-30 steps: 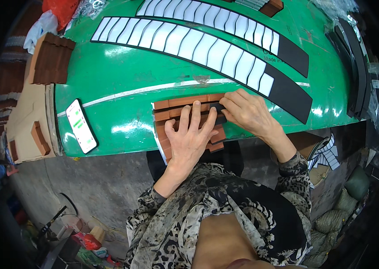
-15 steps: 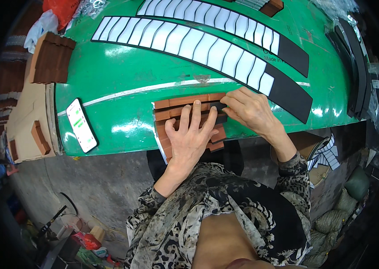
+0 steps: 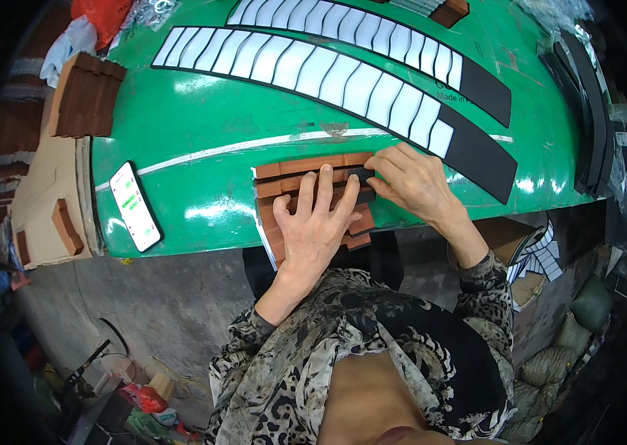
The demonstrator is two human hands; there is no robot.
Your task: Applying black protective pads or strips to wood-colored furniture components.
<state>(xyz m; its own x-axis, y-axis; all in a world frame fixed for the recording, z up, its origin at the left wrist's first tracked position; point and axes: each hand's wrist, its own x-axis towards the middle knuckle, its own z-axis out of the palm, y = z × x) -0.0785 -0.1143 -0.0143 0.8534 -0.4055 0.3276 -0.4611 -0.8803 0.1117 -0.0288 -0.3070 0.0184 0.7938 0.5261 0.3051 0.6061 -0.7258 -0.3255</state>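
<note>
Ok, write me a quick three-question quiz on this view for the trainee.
1. True or false: the left hand lies with fingers spread on the terracotta-coloured strips.
2. Where is the smartphone? A) left of that hand; B) right of it; C) underneath it.
3. How many curved black panels with white segments lie on the green tabletop?
Key: 1 true; 2 A; 3 two.

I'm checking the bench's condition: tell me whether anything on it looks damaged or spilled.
A dark brownish patch marks the green tabletop beyond the left hand, unlike the green around it; wear or stain, I can't tell. Nothing visibly spilled.
</note>
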